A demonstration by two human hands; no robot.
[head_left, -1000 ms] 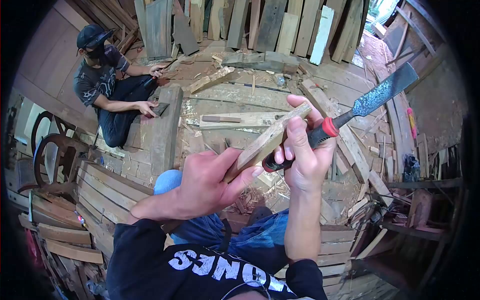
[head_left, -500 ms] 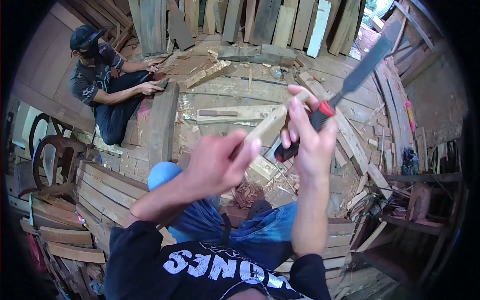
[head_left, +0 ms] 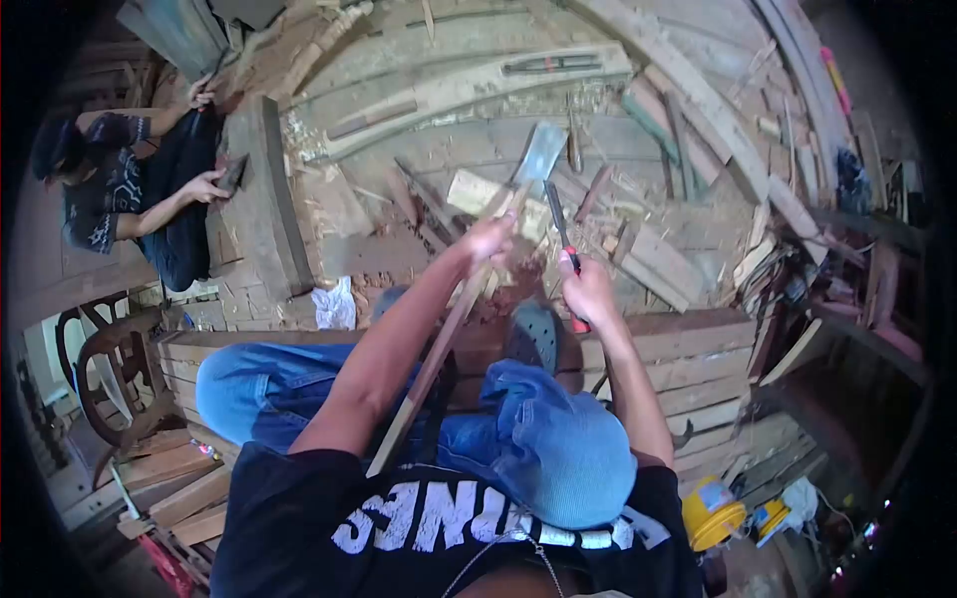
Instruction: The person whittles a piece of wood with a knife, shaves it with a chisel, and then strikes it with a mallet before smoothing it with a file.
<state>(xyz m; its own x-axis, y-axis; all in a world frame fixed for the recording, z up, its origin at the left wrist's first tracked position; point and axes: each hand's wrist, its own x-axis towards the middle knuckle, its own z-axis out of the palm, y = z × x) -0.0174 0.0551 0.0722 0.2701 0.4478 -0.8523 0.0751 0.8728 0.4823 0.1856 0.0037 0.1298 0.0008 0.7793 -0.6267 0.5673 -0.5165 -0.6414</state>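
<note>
My left hand (head_left: 488, 239) is closed around a long thin wood strip (head_left: 435, 357), which slants from near my chest up toward the work area. My right hand (head_left: 588, 291) grips the red and black handle of a chisel (head_left: 558, 221), its blade pointing up and slightly left. The chisel's tip is close to the strip's far end. A pale wood block (head_left: 480, 193) lies just beyond my left hand. Above it is a flat bluish blade-like piece (head_left: 541, 151) beside the strip's end.
At the left a co-worker (head_left: 120, 189) sits behind a thick upright plank (head_left: 267, 199). A long board (head_left: 449, 90) with tools on it lies ahead. Wood scraps and shavings cover the floor. Yellow buckets (head_left: 713, 513) stand at the lower right.
The view has tilted down. Both hands have moved forward and lower; the chisel, earlier raised at the upper right, is now near the strip's far end. The co-worker's hands are farther apart.
</note>
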